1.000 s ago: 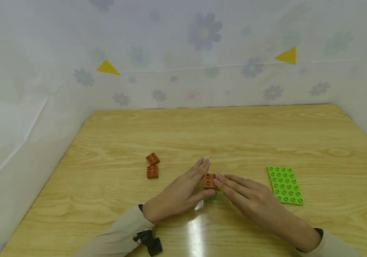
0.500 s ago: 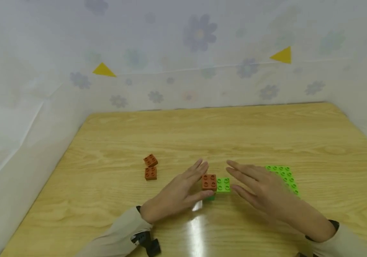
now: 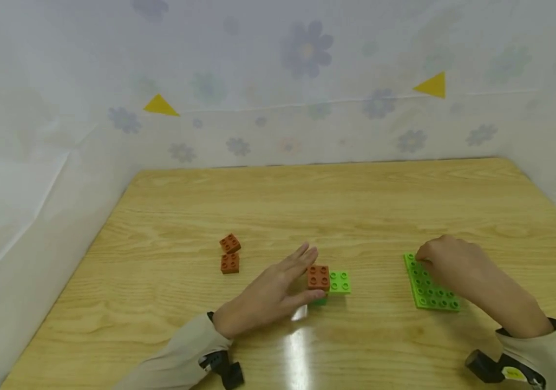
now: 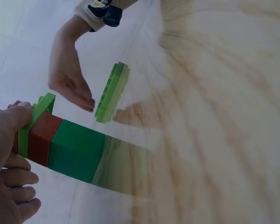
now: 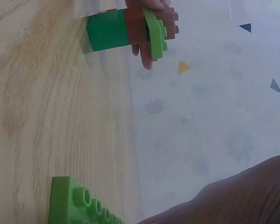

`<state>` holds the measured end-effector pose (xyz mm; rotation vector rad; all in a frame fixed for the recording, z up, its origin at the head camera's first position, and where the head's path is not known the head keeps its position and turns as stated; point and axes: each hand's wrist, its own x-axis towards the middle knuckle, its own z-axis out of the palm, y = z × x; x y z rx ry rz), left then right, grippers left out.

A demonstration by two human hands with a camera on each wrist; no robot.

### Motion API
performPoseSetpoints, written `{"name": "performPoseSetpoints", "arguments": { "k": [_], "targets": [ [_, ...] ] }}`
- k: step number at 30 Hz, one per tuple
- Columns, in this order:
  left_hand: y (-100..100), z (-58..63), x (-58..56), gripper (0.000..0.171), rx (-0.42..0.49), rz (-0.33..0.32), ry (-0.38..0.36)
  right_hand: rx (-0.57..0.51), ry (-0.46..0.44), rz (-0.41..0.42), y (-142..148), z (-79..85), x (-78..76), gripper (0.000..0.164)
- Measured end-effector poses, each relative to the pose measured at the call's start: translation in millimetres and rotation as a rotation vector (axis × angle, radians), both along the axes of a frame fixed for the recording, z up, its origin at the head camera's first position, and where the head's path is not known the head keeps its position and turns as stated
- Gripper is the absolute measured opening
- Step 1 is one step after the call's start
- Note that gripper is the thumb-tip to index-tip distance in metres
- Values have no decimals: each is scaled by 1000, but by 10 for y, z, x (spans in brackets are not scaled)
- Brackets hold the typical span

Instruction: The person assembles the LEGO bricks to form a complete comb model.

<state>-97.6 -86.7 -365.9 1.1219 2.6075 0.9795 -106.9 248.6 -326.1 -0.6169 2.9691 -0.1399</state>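
Observation:
A small brick stack [image 3: 319, 278] stands upright mid-table. From the bottom it has a dark green block [image 4: 77, 150], a brown brick [image 4: 45, 137], a light green plate [image 3: 340, 281] jutting to the right, and a brown brick on top. My left hand [image 3: 270, 298] holds the stack's upper part between thumb and fingers. Over the far part of a light green studded baseplate [image 3: 424, 295] hovers my right hand [image 3: 458, 265], its fingers bent downward. In the left wrist view a small gap shows between these fingertips and the baseplate. The right wrist view hides the fingers.
Two loose brown bricks, one farther back [image 3: 230, 243] and one nearer [image 3: 230, 263], lie close together left of the stack. A white flower-patterned sheet [image 3: 258, 130] rises behind the wooden table [image 3: 278, 211] and along its sides.
My right hand has left the top of the stack and moved right to the baseplate, uncovering the jutting light green plate. My left hand stays on the stack.

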Motion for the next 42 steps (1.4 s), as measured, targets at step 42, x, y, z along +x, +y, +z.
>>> {"name": "performPoseSetpoints", "arguments": {
  "k": [42],
  "targets": [
    [-4, 4, 6, 77, -22, -9, 2, -231, 125, 81, 84, -215, -231, 40]
  ]
}}
